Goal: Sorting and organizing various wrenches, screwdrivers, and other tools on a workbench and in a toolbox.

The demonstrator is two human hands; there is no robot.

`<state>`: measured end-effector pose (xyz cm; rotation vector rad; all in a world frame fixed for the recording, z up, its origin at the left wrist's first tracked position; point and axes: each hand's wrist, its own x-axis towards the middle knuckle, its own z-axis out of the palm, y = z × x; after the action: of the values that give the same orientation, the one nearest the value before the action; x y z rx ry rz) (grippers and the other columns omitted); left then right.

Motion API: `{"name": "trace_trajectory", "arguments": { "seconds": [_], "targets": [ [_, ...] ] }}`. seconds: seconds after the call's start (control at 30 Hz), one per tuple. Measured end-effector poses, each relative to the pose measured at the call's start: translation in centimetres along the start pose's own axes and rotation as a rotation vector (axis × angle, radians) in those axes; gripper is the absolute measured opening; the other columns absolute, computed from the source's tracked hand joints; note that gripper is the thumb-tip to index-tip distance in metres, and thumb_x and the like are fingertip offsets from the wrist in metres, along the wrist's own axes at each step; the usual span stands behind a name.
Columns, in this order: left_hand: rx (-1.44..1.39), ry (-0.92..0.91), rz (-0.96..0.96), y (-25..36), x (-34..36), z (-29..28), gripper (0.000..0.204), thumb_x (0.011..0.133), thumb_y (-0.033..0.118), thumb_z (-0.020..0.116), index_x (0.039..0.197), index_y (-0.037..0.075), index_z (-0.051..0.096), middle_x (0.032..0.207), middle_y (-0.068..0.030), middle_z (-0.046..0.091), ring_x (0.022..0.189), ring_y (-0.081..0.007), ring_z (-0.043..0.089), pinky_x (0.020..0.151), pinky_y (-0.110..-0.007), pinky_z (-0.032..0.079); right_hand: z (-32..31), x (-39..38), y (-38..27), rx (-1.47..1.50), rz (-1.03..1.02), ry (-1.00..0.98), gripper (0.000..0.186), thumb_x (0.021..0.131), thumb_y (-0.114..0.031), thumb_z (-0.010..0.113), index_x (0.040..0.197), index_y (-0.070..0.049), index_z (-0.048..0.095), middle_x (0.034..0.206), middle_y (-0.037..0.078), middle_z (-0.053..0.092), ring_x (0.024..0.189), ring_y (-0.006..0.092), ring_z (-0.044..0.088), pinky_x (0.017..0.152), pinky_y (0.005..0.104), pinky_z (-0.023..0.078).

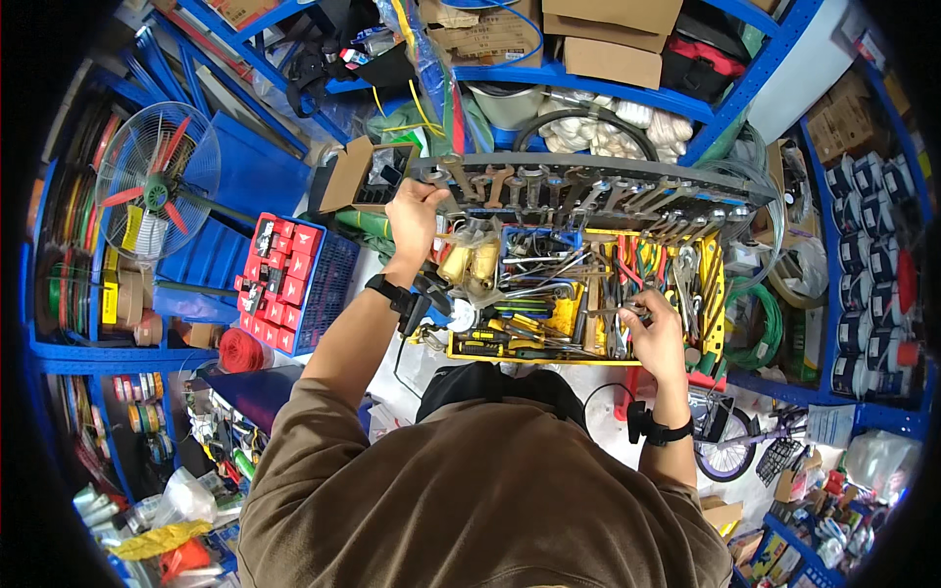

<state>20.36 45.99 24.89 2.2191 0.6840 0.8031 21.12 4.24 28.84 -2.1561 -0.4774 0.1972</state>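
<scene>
A dark rack (676,173) runs across the far side of the bench, with several wrenches (498,184) hanging along it. At its left end my left hand (414,214) is closed, fingers pinched by the first wrenches; what they grip is hidden. Below the rack sits a yellow tool tray (549,362) packed with pliers, screwdrivers (482,349) and other hand tools. Over its right half my right hand (655,338) is closed on a slim metal tool (610,312), whose kind I cannot make out. Adjustable wrenches (686,269) lie just right of that hand.
To the left stand a blue crate (336,284) of red boxes (294,284) and a fan (157,191). An open carton (348,181) sits by my left hand. Coiled green wire (760,328) hangs at right. Blue shelves (108,359) surround the bench.
</scene>
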Motion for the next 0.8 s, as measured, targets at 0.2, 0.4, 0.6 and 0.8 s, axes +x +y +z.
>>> {"name": "trace_trajectory", "arguments": {
  "seconds": [0.2,0.4,0.6,0.8],
  "targets": [
    [0.142,-0.019,-0.004,1.2,-0.1,-0.1,0.036,0.079,0.022,0.087,0.085,-0.002,0.061,0.076,-0.0191,0.07,0.071,-0.0373,0.069,0.066,-0.043,0.053,-2.9,-0.1,2.7,0.01,-0.048,-0.041,0.019,0.088,-0.01,0.075,0.1,0.001,0.064,0.094,0.018,0.068,0.09,0.0387,0.067,0.08,0.0404,0.051],
    [0.266,0.005,0.019,4.2,-0.6,-3.2,0.051,0.073,0.03,0.092,0.098,0.002,0.057,0.087,-0.0131,0.062,0.079,-0.0338,0.062,0.072,-0.044,0.051,-4.4,-1.3,5.4,0.123,0.04,-0.026,0.024,0.101,-0.02,0.063,0.111,0.0,0.056,0.09,0.017,0.071,0.082,0.0272,0.071,0.074,0.0377,0.053],
    [0.219,-0.038,0.55,8.2,3.5,-5.1,0.062,0.075,0.022,0.088,0.126,0.005,0.058,0.11,-0.0145,0.066,0.108,-0.0359,0.06,0.09,-0.044,0.05,-1.8,-1.6,5.0,0.287,0.124,0.141,0.027,0.103,-0.022,0.06,0.113,0.001,0.051,0.087,0.012,0.069,0.077,0.0189,0.067,0.071,0.0316,0.051],
    [0.165,-0.313,0.542,8.2,5.3,-5.0,0.026,0.079,0.016,0.082,0.097,0.0,0.073,0.093,-0.0175,0.072,0.086,-0.0374,0.069,0.076,-0.043,0.055,3.0,0.3,-0.2,0.22,-0.003,0.245,0.024,0.099,-0.019,0.064,0.105,0.002,0.055,0.088,0.019,0.065,0.078,0.023,0.059,0.075,0.036,0.05]
  ]
}}
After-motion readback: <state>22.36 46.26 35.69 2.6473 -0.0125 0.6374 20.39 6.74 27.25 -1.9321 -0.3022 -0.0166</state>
